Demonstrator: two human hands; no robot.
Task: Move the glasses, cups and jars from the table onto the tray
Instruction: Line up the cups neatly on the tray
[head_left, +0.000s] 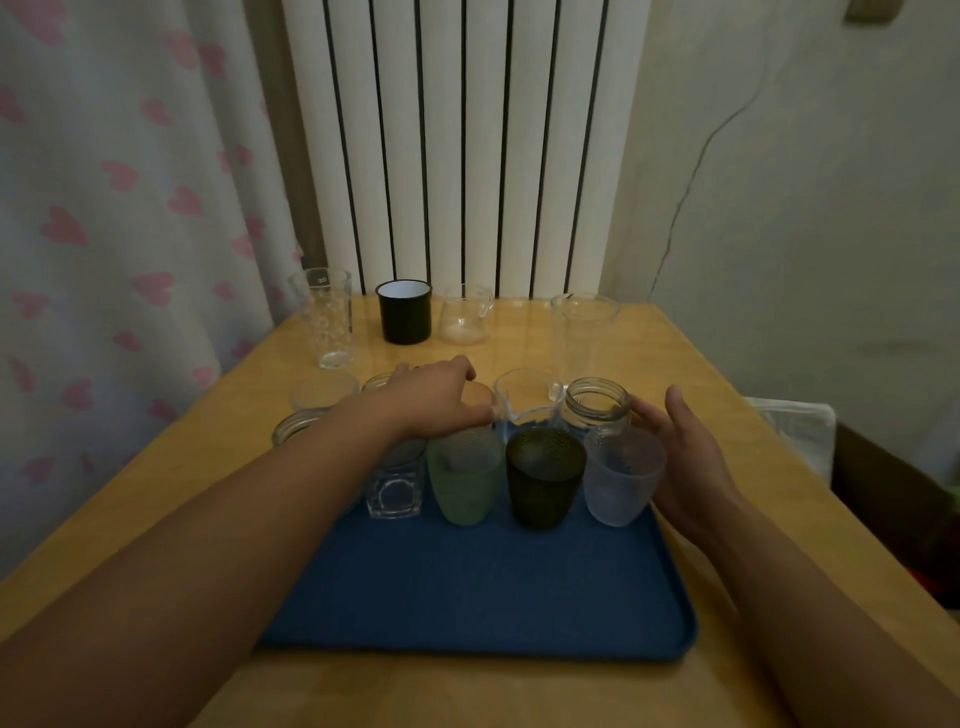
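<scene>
Fingers (644, 415) of the right hand (685, 457) are spread and hold nothing; the clear jar (597, 415) stands upright just left of them, at the tray's (493, 587) far edge — whether on it is unclear; left hand (436, 400) cups an indistinct item, farther off.
</scene>
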